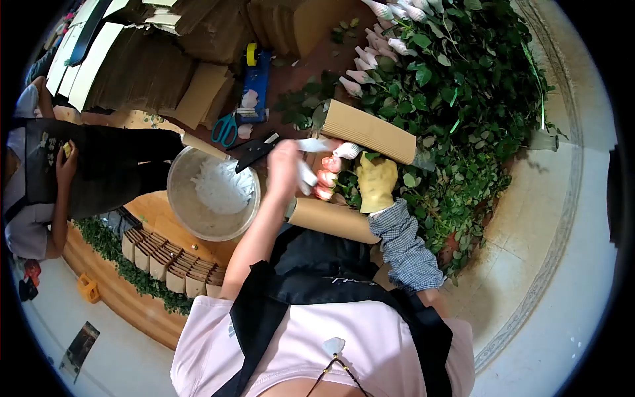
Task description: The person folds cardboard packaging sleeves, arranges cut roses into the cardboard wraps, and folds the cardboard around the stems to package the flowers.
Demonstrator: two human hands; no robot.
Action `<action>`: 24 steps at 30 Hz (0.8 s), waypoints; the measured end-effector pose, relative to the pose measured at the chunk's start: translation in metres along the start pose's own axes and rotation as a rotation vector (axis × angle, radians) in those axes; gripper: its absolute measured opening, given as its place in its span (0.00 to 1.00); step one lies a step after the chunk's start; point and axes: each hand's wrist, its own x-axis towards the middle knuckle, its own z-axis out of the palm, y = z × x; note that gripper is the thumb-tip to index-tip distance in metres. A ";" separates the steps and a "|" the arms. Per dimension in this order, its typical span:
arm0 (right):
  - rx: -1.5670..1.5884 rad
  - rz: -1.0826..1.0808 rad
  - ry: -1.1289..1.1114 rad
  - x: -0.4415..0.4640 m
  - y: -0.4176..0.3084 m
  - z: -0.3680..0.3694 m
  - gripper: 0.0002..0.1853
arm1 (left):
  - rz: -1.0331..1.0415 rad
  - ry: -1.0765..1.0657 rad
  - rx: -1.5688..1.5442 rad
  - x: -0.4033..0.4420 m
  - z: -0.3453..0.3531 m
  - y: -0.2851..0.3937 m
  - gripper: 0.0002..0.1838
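Note:
My bare left hand [283, 169] is blurred but looks closed, with a white mesh flower sleeve [307, 177] at its fingers. In a yellow glove, my right hand [377, 182] curls at the roses; the stems inside its grip are hidden. Just left of the glove is a rose head in a white mesh sleeve [346, 151]. Several bare pink roses [325, 177] lie below it, between a corrugated cardboard piece [370, 131] and a curved brown cardboard piece [334, 220].
A round tub [173, 202] holds white mesh sleeves [223, 186]. Teal scissors [225, 130] and a blue tape dispenser [256, 86] lie beyond. Leafy sleeved roses [456, 86] pile up at right. Cardboard stacks [139, 66] stand at back left. Another person [59, 165] stands at left.

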 end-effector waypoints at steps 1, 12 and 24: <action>-0.001 0.004 0.003 0.001 0.000 0.000 0.12 | -0.036 0.170 -0.122 0.006 -0.020 0.008 0.12; -0.153 0.071 -0.437 0.008 -0.006 -0.017 0.14 | 0.383 -0.476 0.864 -0.023 0.011 0.048 0.19; -0.028 0.229 -0.309 0.002 0.006 0.004 0.18 | 0.525 -0.243 0.650 -0.027 0.017 0.046 0.08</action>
